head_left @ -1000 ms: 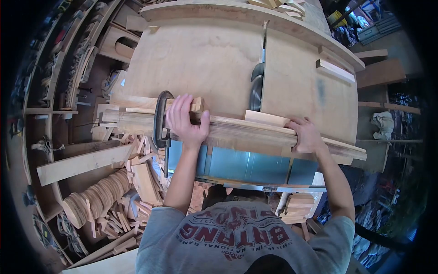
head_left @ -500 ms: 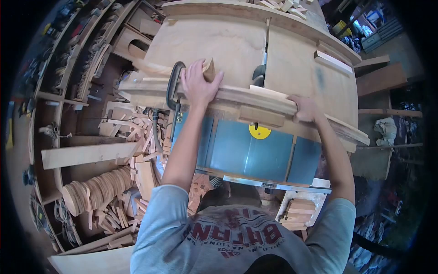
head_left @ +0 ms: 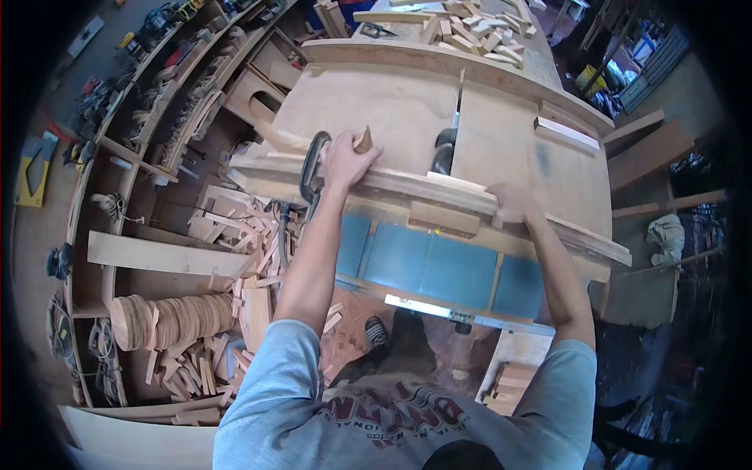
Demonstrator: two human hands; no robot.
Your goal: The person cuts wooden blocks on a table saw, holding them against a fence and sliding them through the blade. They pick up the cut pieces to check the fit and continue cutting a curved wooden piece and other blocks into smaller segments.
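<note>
A long wooden sled fence (head_left: 423, 190) lies across the near side of the plywood table-saw top (head_left: 376, 102). My left hand (head_left: 342, 159) grips its left part, beside a black C-clamp (head_left: 312, 168) and a small wooden block (head_left: 363, 140). My right hand (head_left: 509, 205) holds the fence further right. The round saw blade (head_left: 443, 150) stands in its slot just beyond the fence, between my hands. A short wood piece (head_left: 458, 181) lies against the fence at the blade.
The saw's blue cabinet (head_left: 439, 266) is below the top. Offcuts are heaped on the floor (head_left: 235, 251) at left, with stacked wooden discs (head_left: 176, 319) and a plank (head_left: 164, 257). Shelves with tools (head_left: 141, 70) line the left. Small blocks (head_left: 470, 27) lie at the far end.
Both hands have pushed the fence away from me across the top toward the blade. My view has pulled back, showing more floor and the far end of the table.
</note>
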